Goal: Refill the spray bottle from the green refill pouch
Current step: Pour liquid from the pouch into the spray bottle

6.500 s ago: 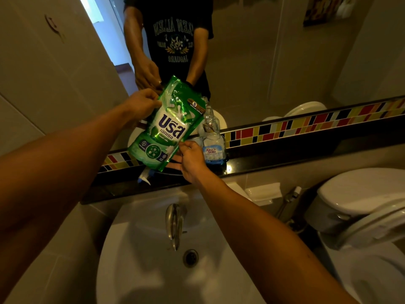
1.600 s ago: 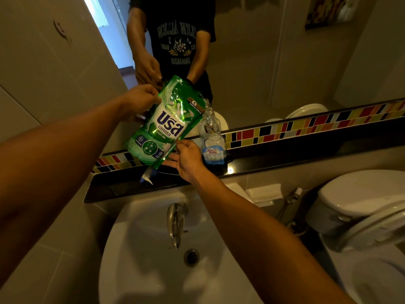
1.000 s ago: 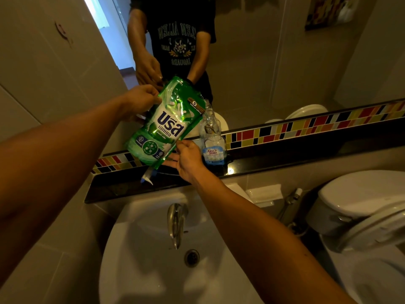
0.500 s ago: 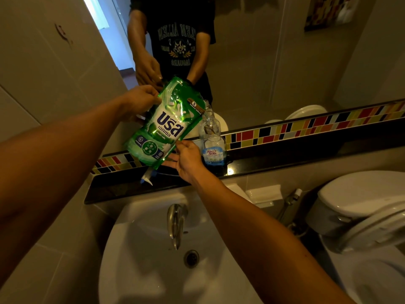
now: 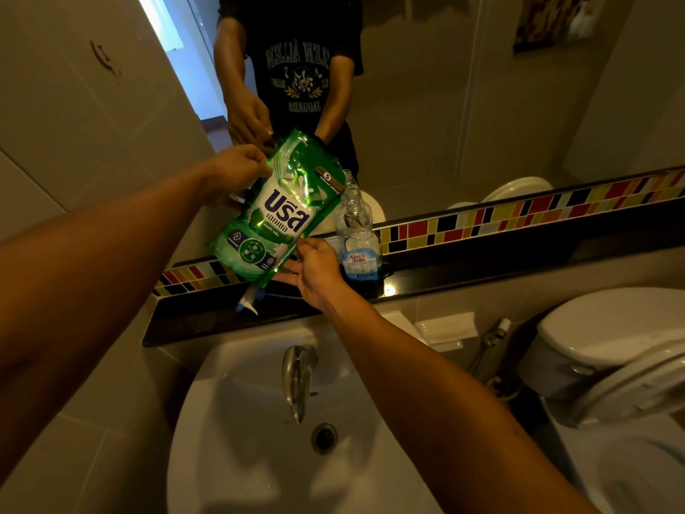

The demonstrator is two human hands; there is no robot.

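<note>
A green refill pouch [image 5: 280,211] is tilted above the dark ledge, its upper right corner at the mouth of a clear spray bottle [image 5: 357,243]. The bottle stands uncapped on the ledge [image 5: 482,270] and has a blue label and blue liquid at the bottom. My left hand [image 5: 233,172] grips the pouch's upper left edge. My right hand [image 5: 317,267] supports the pouch's lower edge with its fingers, just left of the bottle. A white and blue spray head [image 5: 249,300] lies on the ledge below the pouch.
A white basin [image 5: 259,458] with a chrome tap [image 5: 296,380] sits below the ledge. A toilet [image 5: 611,350] stands at the right. The mirror [image 5: 444,87] behind the ledge reflects a person's arms and dark shirt. A coloured tile strip [image 5: 519,213] runs along the mirror's base.
Hardly anything has moved over the last second; the pouch stays tilted at the bottle's mouth and both hands keep their hold.
</note>
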